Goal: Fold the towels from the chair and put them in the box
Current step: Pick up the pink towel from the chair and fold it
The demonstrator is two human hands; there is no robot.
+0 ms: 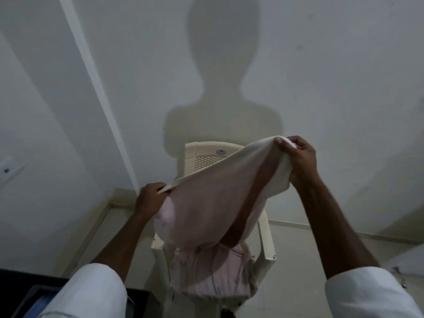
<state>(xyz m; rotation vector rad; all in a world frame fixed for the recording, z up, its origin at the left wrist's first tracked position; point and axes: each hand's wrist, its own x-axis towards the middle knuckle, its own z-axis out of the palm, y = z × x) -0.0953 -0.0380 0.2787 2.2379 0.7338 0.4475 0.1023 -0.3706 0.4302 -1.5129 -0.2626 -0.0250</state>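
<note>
**Item:** towel (206, 203), pale pink with a cream edge.

**Location:** held in the air in front of the chair (207, 149), stretched on a slant between both hands. Its lower part sags in a deep belly down to the seat, where it meets the pile (213, 274).

**Left hand** (150, 198): low, fingers curled round the near end of the cream edge.

**Right hand** (298, 159): higher and further out, thumb on top and fingers wrapped under, clamped on a bunched corner.

**Pile:** more pink cloth, crumpled on the seat, not yet folded. How many pieces it holds cannot be told.

**Chair:** cream plastic with armrests and a perforated back, set against the wall (344, 88). The person's shadow (223, 76) falls above it.

**Dark container** (25, 277): bottom left, mostly hidden by a white sleeve (perhaps the box, but this cannot be told).

**Handling, as judged:**
- Light, soft and limp, with no stiffness of its own. It droops wherever it is unsupported.
- Not fragile, and the weave should give fingers a good grip.
- Best held at the corners along one hemmed edge, pulled taut so the belly flattens before the halves are brought together.
- The right hand's bunched hold would likely need shifting out to the true corner first.
- The hanging part could drag pieces of the pile along.
</note>
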